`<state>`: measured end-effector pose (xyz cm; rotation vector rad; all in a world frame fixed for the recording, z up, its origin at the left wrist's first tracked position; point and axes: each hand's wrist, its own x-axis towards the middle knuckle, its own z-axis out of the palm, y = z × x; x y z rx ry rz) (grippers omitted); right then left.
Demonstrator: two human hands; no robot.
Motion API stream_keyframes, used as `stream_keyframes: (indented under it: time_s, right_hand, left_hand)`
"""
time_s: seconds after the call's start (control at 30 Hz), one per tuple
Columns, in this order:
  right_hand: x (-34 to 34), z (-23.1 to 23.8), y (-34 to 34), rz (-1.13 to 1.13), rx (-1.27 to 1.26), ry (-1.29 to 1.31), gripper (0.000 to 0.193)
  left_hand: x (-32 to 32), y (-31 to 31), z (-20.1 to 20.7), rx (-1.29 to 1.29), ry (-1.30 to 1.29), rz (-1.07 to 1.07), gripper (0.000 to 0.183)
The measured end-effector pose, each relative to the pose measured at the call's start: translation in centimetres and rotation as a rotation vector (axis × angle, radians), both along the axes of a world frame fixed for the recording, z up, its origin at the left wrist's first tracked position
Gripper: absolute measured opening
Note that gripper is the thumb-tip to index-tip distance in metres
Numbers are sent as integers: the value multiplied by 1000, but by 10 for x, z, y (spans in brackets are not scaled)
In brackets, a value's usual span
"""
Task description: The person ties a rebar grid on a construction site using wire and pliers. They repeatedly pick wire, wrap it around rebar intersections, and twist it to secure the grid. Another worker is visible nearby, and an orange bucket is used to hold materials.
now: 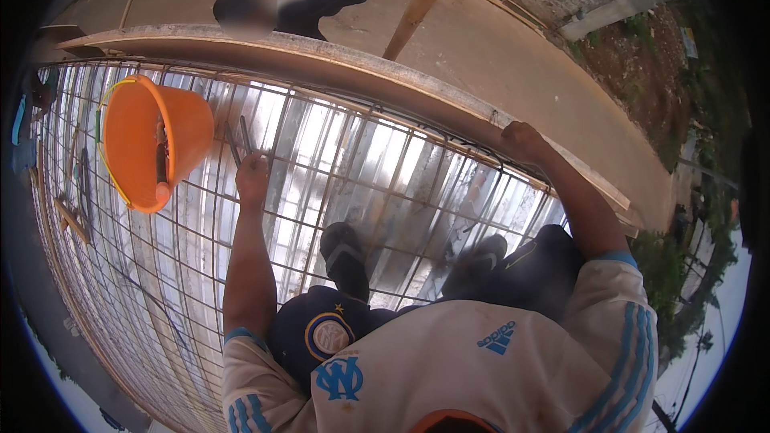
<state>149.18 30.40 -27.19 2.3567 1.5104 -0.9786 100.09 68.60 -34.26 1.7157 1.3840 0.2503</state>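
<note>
A two-armed metal tool (233,147) is gripped by the left hand (253,180); a wooden board (361,66) is clasped by the right hand (523,143). Left of the left hand, an orange bucket (191,122) is noted; below, steel-bar mesh (337,174) overlies shiny ribbed sheets (377,148).

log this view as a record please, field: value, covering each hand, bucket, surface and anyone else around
left hand: holding a dark two-pronged tool
right hand: at the edge of a wooden board, grip unclear
bucket: orange, left of the left hand, a long item inside
surface: metal bar grid over ridged metal sheets
co-worker: beyond the board, one arm outstretched
</note>
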Motion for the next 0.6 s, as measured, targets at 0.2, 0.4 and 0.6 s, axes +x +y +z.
stream_keyframes:
  time_s: [0.2, 0.4, 0.6]
  right_hand:
    - [-30, 3, 34, -69, 12, 86, 27]
    - [-52, -33, 50, -262, 112, 2, 26]
    - [-72, -51, 48, -300, 184, -10, 25]
  left_hand:
    - [-14, 5, -14, -9, 32, 41, 28]
    - [19, -5, -5, -82, 39, -33, 26]
    - [15, -8, -9, -59, 16, -50, 26]
